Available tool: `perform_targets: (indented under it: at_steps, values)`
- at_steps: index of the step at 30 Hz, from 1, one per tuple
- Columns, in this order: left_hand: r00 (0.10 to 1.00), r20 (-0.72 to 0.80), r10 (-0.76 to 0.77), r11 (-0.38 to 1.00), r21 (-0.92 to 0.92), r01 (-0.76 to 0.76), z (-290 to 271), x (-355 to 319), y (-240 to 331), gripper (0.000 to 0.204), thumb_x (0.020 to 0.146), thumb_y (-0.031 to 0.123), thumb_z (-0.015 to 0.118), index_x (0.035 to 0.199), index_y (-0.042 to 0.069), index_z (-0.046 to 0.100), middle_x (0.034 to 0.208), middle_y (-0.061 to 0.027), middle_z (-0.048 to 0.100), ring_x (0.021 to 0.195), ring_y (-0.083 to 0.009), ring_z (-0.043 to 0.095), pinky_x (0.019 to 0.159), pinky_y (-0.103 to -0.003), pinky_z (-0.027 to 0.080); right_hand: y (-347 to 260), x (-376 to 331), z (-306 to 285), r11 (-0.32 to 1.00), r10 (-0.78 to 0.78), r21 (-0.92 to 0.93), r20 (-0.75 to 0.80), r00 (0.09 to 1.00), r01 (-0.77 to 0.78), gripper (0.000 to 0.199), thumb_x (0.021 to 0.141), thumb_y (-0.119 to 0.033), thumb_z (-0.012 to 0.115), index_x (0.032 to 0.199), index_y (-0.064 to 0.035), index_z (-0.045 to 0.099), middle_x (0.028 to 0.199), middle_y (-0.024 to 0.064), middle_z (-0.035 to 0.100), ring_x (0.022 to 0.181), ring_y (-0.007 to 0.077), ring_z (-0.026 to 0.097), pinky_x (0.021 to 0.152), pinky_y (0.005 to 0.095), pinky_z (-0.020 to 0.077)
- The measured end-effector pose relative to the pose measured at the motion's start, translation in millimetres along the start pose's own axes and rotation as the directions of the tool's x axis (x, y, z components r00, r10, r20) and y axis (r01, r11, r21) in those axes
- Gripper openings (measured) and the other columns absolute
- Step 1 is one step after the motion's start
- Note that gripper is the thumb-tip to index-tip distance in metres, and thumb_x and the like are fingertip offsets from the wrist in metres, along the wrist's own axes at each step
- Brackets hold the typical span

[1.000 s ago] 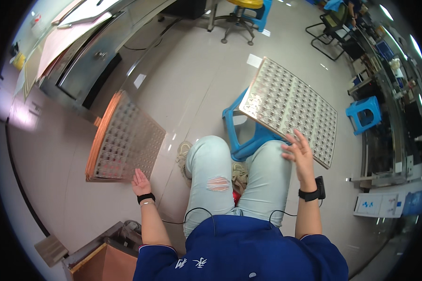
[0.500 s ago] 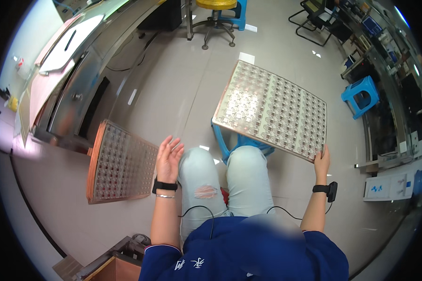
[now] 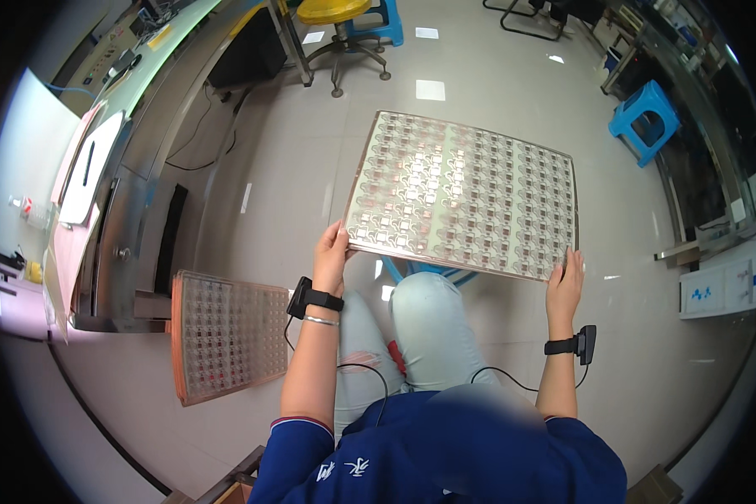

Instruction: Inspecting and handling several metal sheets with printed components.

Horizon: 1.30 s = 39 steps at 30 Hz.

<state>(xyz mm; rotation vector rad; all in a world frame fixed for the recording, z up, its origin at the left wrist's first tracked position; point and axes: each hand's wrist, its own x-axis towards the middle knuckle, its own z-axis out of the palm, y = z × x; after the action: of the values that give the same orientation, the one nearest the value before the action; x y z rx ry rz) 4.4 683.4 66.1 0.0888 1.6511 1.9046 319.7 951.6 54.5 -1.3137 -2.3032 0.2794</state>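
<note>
Since a second ago: left hand (image 3: 331,250) has left the panel on the floor and come up to the large patterned sheet (image 3: 464,195); right hand (image 3: 565,280) has slid down to the sheet's near right corner; sheet now raised over the knees.

Near: seated person, blue jacket, pale jeans. Black band with a small box on each wrist, thin cable trailing from each to the lap.

Hands: left closed on the sheet's near left corner, thumb on top. Right closed on the near right corner, fingers curled over the edge. Sheet held between them, roughly flat, tilted slightly away, clear of the floor. Its face shows rows of small copper-toned repeated patterns on a pale ground.

Left of the legs: second panel (image 3: 225,334), orange-rimmed, gridded, lying on the tiled floor (image 3: 286,193), well apart from both hands.

Under the sheet: part of a blue stool (image 3: 428,270).

Farther: steel counter (image 3: 134,193) at left with papers; yellow-seated stool (image 3: 332,12) at top; another blue stool (image 3: 644,119) at right.
</note>
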Motion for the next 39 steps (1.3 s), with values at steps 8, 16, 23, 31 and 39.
perform_targets:
  at_steps: [8, 16, 23, 31, 39]
  values:
    - [0.969, 0.040, 0.244, 0.915, -0.342, -0.217, 18, -53, 28, 0.031, 0.093, 0.010, 0.047, 0.121, -0.001, 0.044, 0.116, -0.0106, 0.054, 0.106, -0.0178, 0.054, 0.093, -0.032, 0.044, 8, 3, 0, 0.994, 0.025, 0.101, 0.028, 0.999, -0.027, 0.040, 0.091, -0.013, 0.043, 0.129, -0.0020, 0.042, 0.135, 0.0238, 0.038, 0.127, 0.0364, 0.034, 0.105, 0.0435, 0.0268]
    - [0.982, 0.041, 0.183, 0.756, -0.644, -0.114, -2, -98, 1, 0.025, 0.094, 0.011, 0.045, 0.119, 0.007, 0.043, 0.116, -0.0089, 0.055, 0.106, -0.0200, 0.055, 0.091, -0.038, 0.048, 18, 25, -13, 0.819, 0.239, 0.537, 0.003, 0.971, -0.203, 0.039, 0.091, -0.012, 0.046, 0.130, -0.0060, 0.044, 0.111, 0.0112, 0.055, 0.089, 0.0145, 0.055, 0.077, 0.0257, 0.0457]
    - [0.977, -0.061, 0.203, 0.729, -0.656, -0.193, -49, -112, 2, 0.029, 0.095, 0.018, 0.044, 0.122, 0.008, 0.043, 0.121, -0.0075, 0.053, 0.111, -0.0193, 0.052, 0.095, -0.037, 0.044, -2, 30, -74, 0.170, 0.066, 0.874, 0.450, 0.891, -0.454, 0.041, 0.093, -0.016, 0.047, 0.128, 0.0033, 0.042, 0.115, 0.0078, 0.057, 0.101, 0.0127, 0.055, 0.083, 0.0246, 0.0438]
    - [0.973, -0.141, 0.185, 0.651, -0.724, -0.229, -102, -114, 12, 0.029, 0.095, 0.019, 0.045, 0.119, 0.002, 0.048, 0.122, -0.0096, 0.054, 0.111, -0.0198, 0.052, 0.098, -0.036, 0.041, -53, 12, -77, 0.002, -0.207, 0.856, 0.506, 0.837, -0.517, 0.038, 0.091, -0.014, 0.049, 0.123, 0.0057, 0.044, 0.116, 0.0130, 0.056, 0.103, 0.0188, 0.056, 0.087, 0.0294, 0.0449]
    - [0.951, 0.030, 0.308, 0.587, -0.793, -0.165, -39, -124, 24, 0.043, 0.093, 0.012, 0.047, 0.133, 0.003, 0.033, 0.130, -0.0122, 0.045, 0.118, -0.0212, 0.045, 0.101, -0.037, 0.040, -120, -7, -39, -0.328, -0.245, 0.725, 0.554, 0.796, -0.605, 0.036, 0.093, -0.015, 0.045, 0.124, 0.0021, 0.042, 0.114, 0.0151, 0.057, 0.103, 0.0241, 0.058, 0.089, 0.0377, 0.0476]
